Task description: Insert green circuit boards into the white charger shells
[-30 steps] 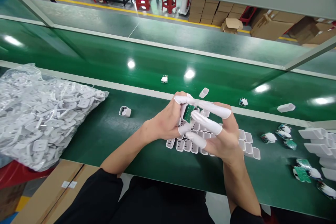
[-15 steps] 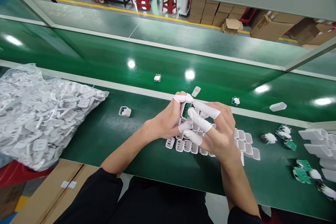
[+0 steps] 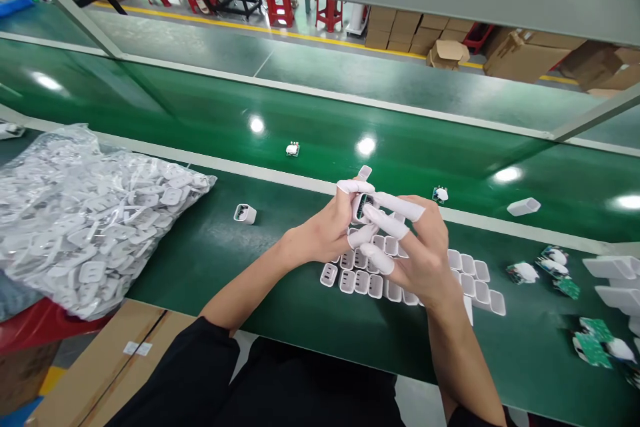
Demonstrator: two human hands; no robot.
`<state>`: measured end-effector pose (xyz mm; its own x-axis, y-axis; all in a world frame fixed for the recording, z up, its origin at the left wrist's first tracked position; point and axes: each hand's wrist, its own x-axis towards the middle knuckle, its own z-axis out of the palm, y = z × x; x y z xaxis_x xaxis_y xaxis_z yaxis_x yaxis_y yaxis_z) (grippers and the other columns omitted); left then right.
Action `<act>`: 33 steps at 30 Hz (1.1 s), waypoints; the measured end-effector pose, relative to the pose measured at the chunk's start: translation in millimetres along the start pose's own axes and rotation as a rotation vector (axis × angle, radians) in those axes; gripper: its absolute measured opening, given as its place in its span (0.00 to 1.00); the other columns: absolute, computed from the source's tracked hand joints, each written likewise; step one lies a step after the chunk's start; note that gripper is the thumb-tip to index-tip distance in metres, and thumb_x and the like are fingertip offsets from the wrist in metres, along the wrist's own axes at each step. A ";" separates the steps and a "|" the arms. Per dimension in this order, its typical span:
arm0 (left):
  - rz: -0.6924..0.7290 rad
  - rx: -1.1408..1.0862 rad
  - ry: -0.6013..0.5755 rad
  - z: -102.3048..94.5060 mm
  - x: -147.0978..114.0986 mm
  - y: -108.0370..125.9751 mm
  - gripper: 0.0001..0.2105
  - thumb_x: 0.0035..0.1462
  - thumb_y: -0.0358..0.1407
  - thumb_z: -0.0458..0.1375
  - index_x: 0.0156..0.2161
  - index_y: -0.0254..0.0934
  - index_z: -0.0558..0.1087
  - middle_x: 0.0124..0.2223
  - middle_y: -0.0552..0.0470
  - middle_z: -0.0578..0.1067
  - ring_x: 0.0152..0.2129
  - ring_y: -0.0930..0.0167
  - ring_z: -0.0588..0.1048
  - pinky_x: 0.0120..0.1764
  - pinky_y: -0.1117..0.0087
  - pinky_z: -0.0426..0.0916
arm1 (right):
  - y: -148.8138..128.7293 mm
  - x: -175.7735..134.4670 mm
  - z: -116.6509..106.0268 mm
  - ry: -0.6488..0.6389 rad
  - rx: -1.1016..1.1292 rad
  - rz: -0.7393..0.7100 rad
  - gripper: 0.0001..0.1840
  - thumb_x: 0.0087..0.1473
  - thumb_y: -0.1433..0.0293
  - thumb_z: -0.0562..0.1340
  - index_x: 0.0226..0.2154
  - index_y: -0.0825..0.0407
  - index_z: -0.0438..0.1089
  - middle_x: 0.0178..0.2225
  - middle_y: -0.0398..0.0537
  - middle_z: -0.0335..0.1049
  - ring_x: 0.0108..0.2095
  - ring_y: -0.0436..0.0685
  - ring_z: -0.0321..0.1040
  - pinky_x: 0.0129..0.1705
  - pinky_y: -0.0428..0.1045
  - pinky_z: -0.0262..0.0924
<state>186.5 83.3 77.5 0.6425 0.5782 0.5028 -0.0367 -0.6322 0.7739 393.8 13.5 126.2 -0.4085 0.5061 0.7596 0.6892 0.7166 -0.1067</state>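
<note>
My left hand (image 3: pixel 327 225), with white finger covers, is closed around a white plastic charger housing (image 3: pixel 357 211). Its open end faces me, and a green circuit board (image 3: pixel 363 204) sits mostly inside it. My right hand (image 3: pixel 427 247), also in finger covers, has its fingertips pressed on the board at the opening; how firmly they pinch it is partly hidden. Below both hands stand rows of white housings (image 3: pixel 361 283), some with slotted ends and others open and hollow. A single housing (image 3: pixel 245 214) with parts inside stands left of my left forearm.
A clear bag of white plastic covers (image 3: pixel 100 227) lies at the left. Loose circuit boards (image 3: pixel 595 341) and stacked housings (image 3: pixel 613 268) are at the right. Beyond the pale rail lie a board (image 3: pixel 293 149), another board (image 3: pixel 440 194) and a housing (image 3: pixel 523 207).
The circuit board has gone deeper into the housing, with less of its green face showing. Both hands stay together around the housing. The camera view has shifted slightly.
</note>
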 end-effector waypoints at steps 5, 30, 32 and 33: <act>-0.054 0.062 -0.011 -2.2 -0.9 -0.5 0.28 0.74 0.51 0.58 0.66 0.47 0.48 0.62 0.36 0.65 0.53 0.53 0.74 0.64 0.38 0.72 | 0.3 -2.7 1.0 -0.023 0.050 -0.024 0.25 0.69 0.69 0.69 0.66 0.52 0.74 0.52 0.60 0.81 0.53 0.69 0.77 0.53 0.65 0.72; 0.028 -0.366 0.114 -58.2 -2.1 60.4 0.13 0.74 0.40 0.61 0.59 0.44 0.67 0.63 0.38 0.75 0.65 0.53 0.75 0.66 0.44 0.78 | 66.5 170.0 367.2 -0.792 0.280 0.259 0.14 0.66 0.67 0.70 0.51 0.56 0.78 0.50 0.55 0.76 0.50 0.61 0.74 0.59 0.60 0.72; -0.050 -0.489 0.290 -69.1 -1.4 55.0 0.16 0.73 0.47 0.65 0.58 0.44 0.70 0.61 0.39 0.78 0.59 0.53 0.80 0.59 0.46 0.83 | 66.8 149.7 343.3 -0.733 0.317 0.217 0.16 0.69 0.60 0.70 0.50 0.55 0.77 0.48 0.51 0.77 0.47 0.58 0.76 0.54 0.58 0.75; -0.096 -0.538 0.412 -75.3 -0.8 51.1 0.18 0.72 0.52 0.65 0.57 0.44 0.71 0.58 0.41 0.80 0.53 0.54 0.83 0.52 0.48 0.85 | 64.4 136.5 328.5 -0.683 0.338 0.207 0.17 0.70 0.57 0.70 0.50 0.54 0.76 0.48 0.49 0.77 0.46 0.57 0.76 0.52 0.57 0.76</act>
<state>126.5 89.4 145.7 0.3224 0.8354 0.4452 -0.4379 -0.2854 0.8525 185.8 286.4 12.3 -0.6443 0.7493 0.1529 0.6170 0.6275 -0.4750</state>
